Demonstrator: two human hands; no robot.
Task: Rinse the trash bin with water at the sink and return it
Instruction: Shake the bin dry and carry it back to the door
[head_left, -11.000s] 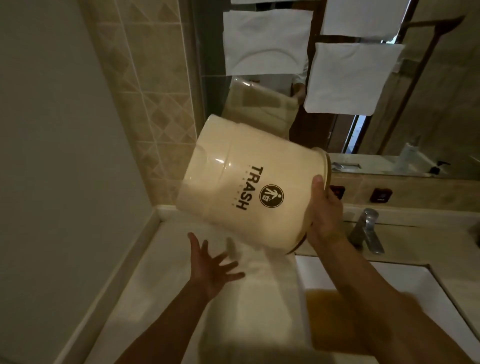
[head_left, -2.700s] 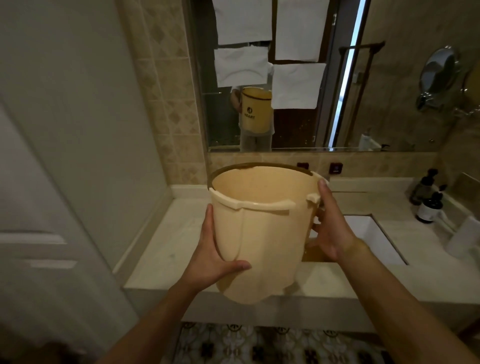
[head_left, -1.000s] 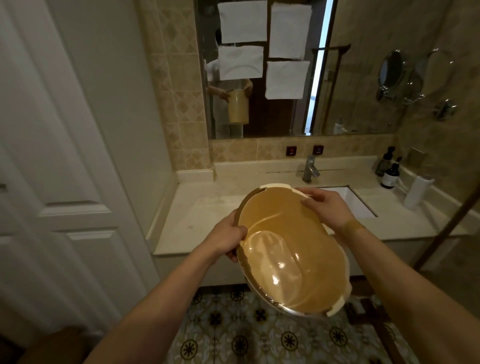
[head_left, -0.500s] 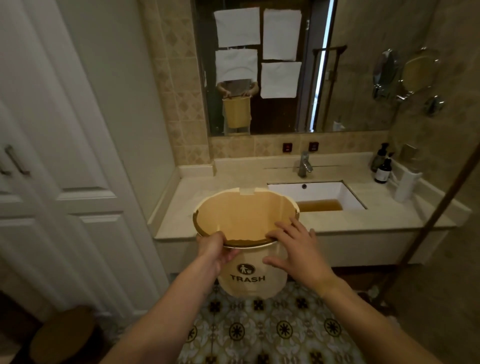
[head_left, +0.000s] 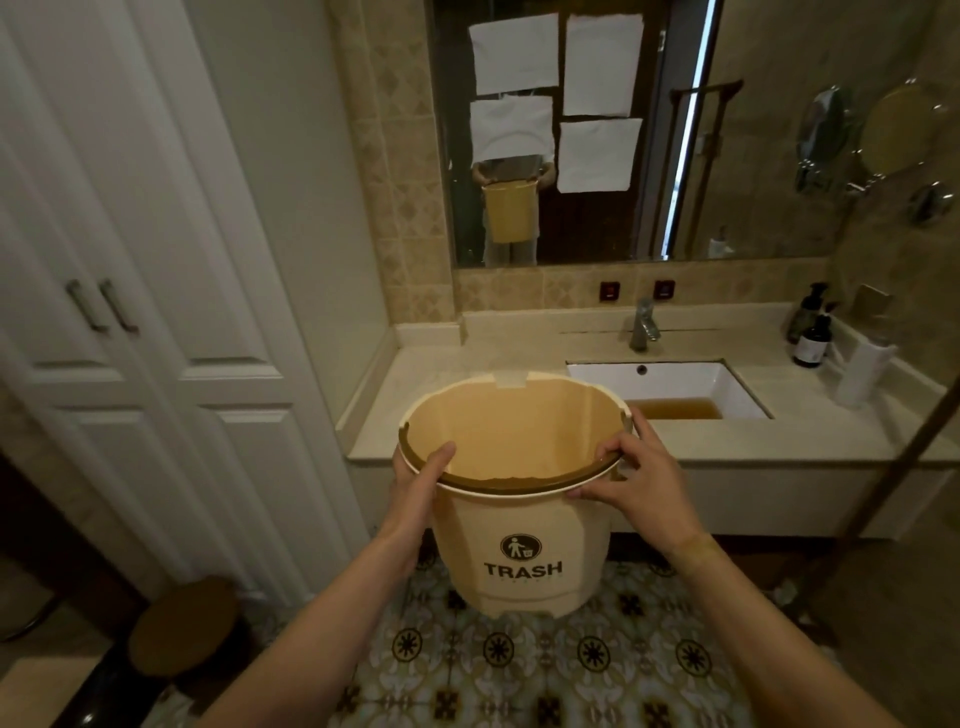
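Observation:
A cream plastic trash bin (head_left: 524, 540) with a "TRASH" label and a brown inner rim hangs upright in the air above the patterned floor, in front of the counter. My left hand (head_left: 418, 480) grips its rim on the left, thumb hooked inside. On the right side my right hand (head_left: 641, 478) holds the rim with curled fingers. The bin's inside looks empty. Behind it the white sink (head_left: 727, 384) holds brownish water below a chrome tap (head_left: 644, 325).
The beige counter (head_left: 810, 436) carries two dark pump bottles (head_left: 811, 338) and a white container (head_left: 862, 371) at right. White cabinet doors (head_left: 145, 322) stand at left. A round brown lid (head_left: 179, 626) lies low on the left. A mirror (head_left: 623, 130) hangs above, a thin pole (head_left: 893, 462) leans at right.
I have stepped back from the counter. The bin went from tilted toward me to upright, and my right hand moved from its front onto the right rim.

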